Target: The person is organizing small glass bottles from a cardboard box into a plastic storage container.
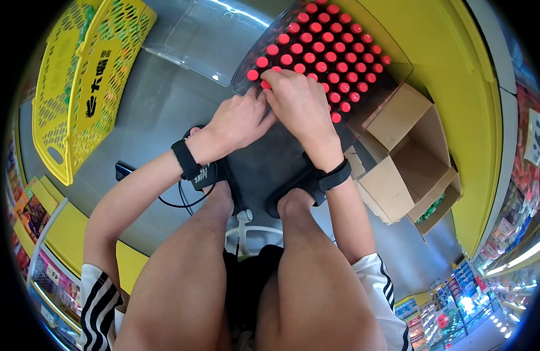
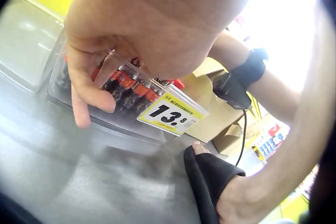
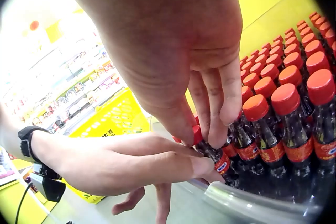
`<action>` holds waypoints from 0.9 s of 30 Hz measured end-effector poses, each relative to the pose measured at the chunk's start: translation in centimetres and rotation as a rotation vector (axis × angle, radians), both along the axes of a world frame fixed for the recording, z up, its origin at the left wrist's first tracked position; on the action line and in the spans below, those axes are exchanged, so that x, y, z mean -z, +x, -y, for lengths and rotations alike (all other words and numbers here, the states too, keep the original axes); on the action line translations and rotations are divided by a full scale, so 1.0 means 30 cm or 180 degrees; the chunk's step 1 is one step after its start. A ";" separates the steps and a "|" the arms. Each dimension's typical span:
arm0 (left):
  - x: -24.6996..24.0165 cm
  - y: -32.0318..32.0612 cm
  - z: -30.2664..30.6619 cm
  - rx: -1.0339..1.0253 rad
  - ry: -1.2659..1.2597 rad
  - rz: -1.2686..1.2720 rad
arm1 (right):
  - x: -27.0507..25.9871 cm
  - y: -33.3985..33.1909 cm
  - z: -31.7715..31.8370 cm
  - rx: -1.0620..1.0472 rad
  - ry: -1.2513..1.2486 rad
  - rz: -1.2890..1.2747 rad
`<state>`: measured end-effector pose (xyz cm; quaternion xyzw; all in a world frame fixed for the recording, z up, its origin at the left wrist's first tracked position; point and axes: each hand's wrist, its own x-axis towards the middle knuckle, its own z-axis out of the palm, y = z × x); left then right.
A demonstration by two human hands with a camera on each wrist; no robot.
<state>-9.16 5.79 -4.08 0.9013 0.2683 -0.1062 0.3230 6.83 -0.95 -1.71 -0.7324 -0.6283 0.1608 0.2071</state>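
Rows of small dark bottles with red caps (image 1: 328, 57) stand in a clear plastic bin (image 1: 411, 65). My right hand (image 1: 301, 105) reaches over the near left corner, and its thumb and fingers pinch one bottle (image 3: 222, 164) near its red cap. Beside it, my left hand (image 1: 235, 124) comes in low, with fairly straight fingers right at that bottle's side and at the bin's rim. In the left wrist view, two left fingers (image 2: 100, 98) hang outside the bin wall. A yellow price tag (image 2: 167, 115) reading 13.8 sits on the bin's front.
A yellow basket (image 1: 115, 76) stands at the left. An open cardboard box (image 1: 388, 190) is right of the bin, beside a yellow shelf unit (image 1: 477, 123). Another clear plastic container (image 1: 188, 38) lies behind on the grey floor. Slippered feet (image 1: 293, 196) stand close in front.
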 end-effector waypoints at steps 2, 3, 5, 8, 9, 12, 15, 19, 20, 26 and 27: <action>-0.009 -0.002 0.005 0.0041 0.0162 0.0082 | -0.009 -0.002 0.002 0.0033 0.0035 -0.0009; -0.020 -0.002 0.010 0.0076 0.0318 0.0165 | -0.016 -0.003 0.006 0.0061 0.0064 -0.0018; -0.042 0.004 0.013 0.0079 0.0214 0.0114 | -0.032 -0.002 0.016 0.0086 0.0104 -0.0024; -0.063 0.018 0.037 0.0113 0.0138 0.0174 | -0.070 0.019 0.043 0.0131 0.0066 0.0007; -0.079 0.025 0.047 0.0155 0.0166 0.0272 | -0.086 0.026 0.054 0.0164 -0.0010 0.0031; -0.146 0.064 0.089 0.0176 0.0131 0.0569 | -0.149 0.065 0.104 0.0432 0.0171 -0.0133; -0.235 0.127 0.126 0.0190 0.0067 0.0899 | -0.238 0.115 0.180 0.0806 0.0054 -0.0278; -0.335 0.233 0.175 0.0213 -0.0215 0.1560 | -0.328 0.181 0.297 0.1158 0.0056 -0.0387; -0.353 0.262 0.187 0.0247 -0.0215 0.1572 | -0.346 0.197 0.325 0.1271 0.0077 -0.0385; -0.418 0.477 0.278 0.0461 -0.0295 0.1886 | -0.429 0.371 0.523 0.2097 -0.0199 -0.0520; -0.426 0.518 0.292 0.0525 -0.0341 0.1975 | -0.434 0.401 0.555 0.2196 -0.0238 -0.0469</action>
